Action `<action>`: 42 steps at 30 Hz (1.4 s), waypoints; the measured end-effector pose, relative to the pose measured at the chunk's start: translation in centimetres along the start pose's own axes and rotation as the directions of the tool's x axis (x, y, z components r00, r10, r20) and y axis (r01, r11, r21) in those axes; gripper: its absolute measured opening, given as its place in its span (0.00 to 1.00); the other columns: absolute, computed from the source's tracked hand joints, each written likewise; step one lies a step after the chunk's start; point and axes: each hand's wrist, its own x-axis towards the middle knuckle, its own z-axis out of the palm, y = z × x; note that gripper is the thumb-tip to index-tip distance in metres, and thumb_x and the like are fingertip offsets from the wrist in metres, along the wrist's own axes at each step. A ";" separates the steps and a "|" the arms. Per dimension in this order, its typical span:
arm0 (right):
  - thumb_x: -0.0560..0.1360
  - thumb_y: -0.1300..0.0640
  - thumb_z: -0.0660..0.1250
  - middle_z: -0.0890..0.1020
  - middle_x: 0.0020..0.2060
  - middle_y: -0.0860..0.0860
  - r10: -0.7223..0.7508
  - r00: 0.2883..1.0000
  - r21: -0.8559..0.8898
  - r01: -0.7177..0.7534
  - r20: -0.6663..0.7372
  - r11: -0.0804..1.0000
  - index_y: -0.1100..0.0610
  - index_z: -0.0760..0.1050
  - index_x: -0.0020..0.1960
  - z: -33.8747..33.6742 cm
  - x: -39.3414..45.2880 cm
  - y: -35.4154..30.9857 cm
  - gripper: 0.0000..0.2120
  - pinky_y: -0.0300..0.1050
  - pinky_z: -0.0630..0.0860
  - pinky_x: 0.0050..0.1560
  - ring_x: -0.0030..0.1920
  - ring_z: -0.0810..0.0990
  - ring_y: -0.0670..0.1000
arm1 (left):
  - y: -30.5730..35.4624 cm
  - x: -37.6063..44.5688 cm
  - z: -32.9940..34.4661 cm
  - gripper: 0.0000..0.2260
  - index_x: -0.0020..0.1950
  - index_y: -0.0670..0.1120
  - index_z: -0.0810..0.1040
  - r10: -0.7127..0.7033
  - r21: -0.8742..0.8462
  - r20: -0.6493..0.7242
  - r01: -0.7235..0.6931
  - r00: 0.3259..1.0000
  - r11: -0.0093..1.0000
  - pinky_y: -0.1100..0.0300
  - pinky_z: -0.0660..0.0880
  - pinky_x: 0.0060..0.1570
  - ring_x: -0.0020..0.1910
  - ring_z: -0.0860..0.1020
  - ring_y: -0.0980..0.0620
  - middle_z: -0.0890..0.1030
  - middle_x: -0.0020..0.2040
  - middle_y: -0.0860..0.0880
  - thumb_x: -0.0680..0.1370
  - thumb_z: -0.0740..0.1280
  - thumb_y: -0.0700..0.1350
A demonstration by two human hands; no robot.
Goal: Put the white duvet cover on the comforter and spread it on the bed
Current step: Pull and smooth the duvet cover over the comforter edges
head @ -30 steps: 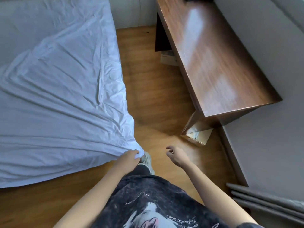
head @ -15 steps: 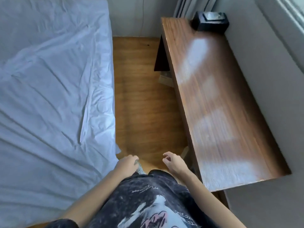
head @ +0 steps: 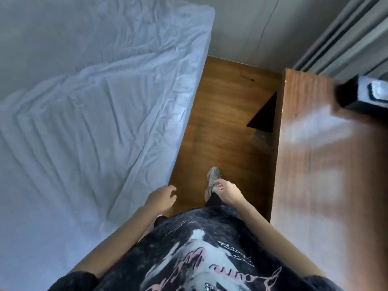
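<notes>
Narrow wood floor (head: 226, 127) between bed and desk (head: 327, 175).
Left hand (head: 162, 197) and right hand (head: 227, 191) loosely curled, empty; next, best to grasp duvet cover (head: 100, 114) edge at left, tugging evenly.

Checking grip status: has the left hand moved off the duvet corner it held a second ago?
Yes. The left hand now hangs free over the floor, beside the duvet cover edge.

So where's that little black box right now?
The black box sits at the far right of the head view, on the wooden desk, just below the grey curtains.
</notes>
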 end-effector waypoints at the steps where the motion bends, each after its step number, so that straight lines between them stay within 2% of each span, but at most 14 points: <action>1: 0.80 0.52 0.60 0.78 0.63 0.52 -0.028 0.999 -0.032 0.029 0.030 0.999 0.54 0.71 0.69 -2.5 2.6 -1.2 0.18 0.42 0.71 0.56 0.61 0.77 0.53 | 0.4 1.9 -1.5 0.18 0.71 0.48 0.71 -0.053 -0.040 -0.027 0.052 0.998 0.998 0.56 0.71 0.61 0.64 0.74 0.48 0.74 0.68 0.47 0.82 0.58 0.49; 5: 0.81 0.52 0.60 0.79 0.62 0.51 -0.098 0.991 -0.136 0.109 0.088 0.985 0.53 0.72 0.68 -12.7 11.0 -6.5 0.17 0.41 0.71 0.52 0.58 0.78 0.52 | 3.1 7.2 -7.6 0.16 0.68 0.46 0.74 -0.228 -0.174 -0.087 0.211 0.970 0.962 0.57 0.70 0.58 0.62 0.75 0.47 0.76 0.66 0.46 0.82 0.59 0.48; 9: 0.80 0.52 0.59 0.79 0.61 0.52 -0.161 0.979 -0.269 0.190 0.126 0.944 0.54 0.72 0.66 -21.7 18.8 -12.6 0.16 0.47 0.75 0.58 0.57 0.78 0.54 | 5.1 11.6 -12.6 0.15 0.67 0.47 0.75 -0.364 -0.380 -0.173 0.279 0.915 0.882 0.55 0.70 0.61 0.63 0.75 0.47 0.77 0.65 0.47 0.82 0.61 0.49; 13: 0.81 0.53 0.57 0.80 0.59 0.52 -0.198 0.973 -0.309 0.227 0.121 0.924 0.53 0.72 0.66 -26.0 25.1 -19.7 0.16 0.46 0.77 0.49 0.49 0.80 0.52 | 5.0 15.1 -15.8 0.16 0.68 0.48 0.73 -0.445 -0.478 -0.143 0.332 0.884 0.813 0.56 0.70 0.61 0.63 0.75 0.49 0.76 0.67 0.49 0.82 0.60 0.49; 15: 0.81 0.53 0.57 0.79 0.60 0.52 -0.220 0.963 -0.343 0.262 0.156 0.902 0.54 0.72 0.67 -26.6 27.9 -23.0 0.16 0.46 0.76 0.51 0.52 0.80 0.52 | 4.1 17.4 -17.3 0.16 0.69 0.49 0.72 -0.480 -0.515 -0.106 0.365 0.871 0.776 0.56 0.69 0.62 0.64 0.74 0.50 0.75 0.68 0.49 0.82 0.59 0.48; 18: 0.81 0.53 0.57 0.80 0.59 0.52 -0.239 0.932 -0.439 0.342 0.273 0.831 0.55 0.71 0.68 -26.0 31.7 -28.3 0.17 0.45 0.74 0.50 0.51 0.79 0.51 | 2.1 20.9 -20.1 0.16 0.68 0.49 0.72 -0.521 -0.577 -0.077 0.389 0.850 0.719 0.55 0.70 0.63 0.64 0.74 0.50 0.75 0.67 0.48 0.82 0.59 0.48; 21: 0.82 0.54 0.56 0.79 0.60 0.55 -0.263 0.886 -0.504 0.439 0.383 0.744 0.57 0.72 0.67 -24.5 34.4 -34.1 0.16 0.47 0.73 0.56 0.58 0.77 0.55 | 0.0 22.8 -23.5 0.16 0.69 0.49 0.72 -0.592 -0.630 -0.087 0.416 0.801 0.656 0.54 0.70 0.63 0.63 0.74 0.49 0.75 0.66 0.48 0.81 0.60 0.48; 24: 0.82 0.54 0.55 0.79 0.60 0.54 -0.303 0.818 -0.533 0.555 0.489 0.639 0.57 0.72 0.67 -22.7 35.8 -40.8 0.17 0.48 0.73 0.58 0.59 0.77 0.56 | -1.9 22.8 -27.0 0.16 0.70 0.49 0.71 -0.684 -0.708 -0.090 0.436 0.724 0.556 0.55 0.68 0.64 0.65 0.74 0.48 0.74 0.67 0.47 0.82 0.59 0.49; 27: 0.81 0.54 0.54 0.80 0.60 0.55 -0.333 0.738 -0.534 0.662 0.588 0.525 0.56 0.72 0.67 -20.2 37.4 -48.1 0.17 0.49 0.74 0.58 0.59 0.77 0.57 | -4.9 22.9 -30.7 0.17 0.71 0.49 0.69 -0.751 -0.720 -0.132 0.458 0.647 0.521 0.55 0.67 0.64 0.66 0.71 0.49 0.72 0.68 0.48 0.82 0.58 0.50; 30: 0.81 0.56 0.54 0.79 0.59 0.57 -0.336 0.645 -0.523 0.759 0.686 0.389 0.57 0.72 0.67 -17.5 39.4 -54.7 0.17 0.51 0.74 0.57 0.59 0.77 0.59 | -8.2 23.4 -34.1 0.18 0.71 0.49 0.69 -0.836 -0.781 -0.115 0.471 0.537 0.410 0.54 0.67 0.64 0.67 0.71 0.47 0.72 0.68 0.46 0.82 0.59 0.49; 35: 0.81 0.55 0.55 0.80 0.59 0.56 -0.165 0.490 -0.475 0.871 0.856 0.123 0.56 0.73 0.65 -11.2 43.3 -63.1 0.16 0.47 0.73 0.56 0.58 0.77 0.57 | -13.0 26.4 -37.7 0.18 0.72 0.49 0.69 -0.923 -0.878 0.011 0.446 0.385 0.176 0.52 0.68 0.65 0.68 0.70 0.47 0.71 0.69 0.47 0.82 0.59 0.49; 37: 0.81 0.56 0.54 0.79 0.60 0.56 -0.091 0.421 -0.422 0.907 0.903 0.004 0.57 0.73 0.65 -7.9 46.1 -66.4 0.16 0.44 0.71 0.55 0.59 0.77 0.56 | -15.9 29.0 -38.4 0.18 0.71 0.47 0.70 -0.956 -0.906 0.044 0.414 0.291 0.084 0.51 0.70 0.63 0.67 0.70 0.46 0.72 0.69 0.46 0.82 0.60 0.48; 40: 0.81 0.56 0.55 0.75 0.65 0.54 0.033 0.339 -0.327 0.924 0.940 -0.199 0.56 0.69 0.70 -3.1 51.6 -71.1 0.18 0.45 0.70 0.60 0.63 0.74 0.54 | -20.5 33.4 -38.5 0.17 0.66 0.42 0.75 -0.974 -0.926 0.168 0.362 0.152 -0.103 0.48 0.74 0.56 0.62 0.74 0.41 0.76 0.63 0.42 0.78 0.66 0.43; 42: 0.81 0.56 0.56 0.73 0.67 0.52 0.017 0.311 -0.290 0.904 0.950 -0.315 0.54 0.66 0.72 0.7 55.4 -74.1 0.20 0.46 0.71 0.62 0.66 0.71 0.53 | -24.0 36.5 -38.4 0.17 0.59 0.40 0.80 -0.977 -0.933 0.173 0.337 0.123 -0.123 0.46 0.79 0.47 0.55 0.79 0.37 0.79 0.57 0.38 0.71 0.73 0.40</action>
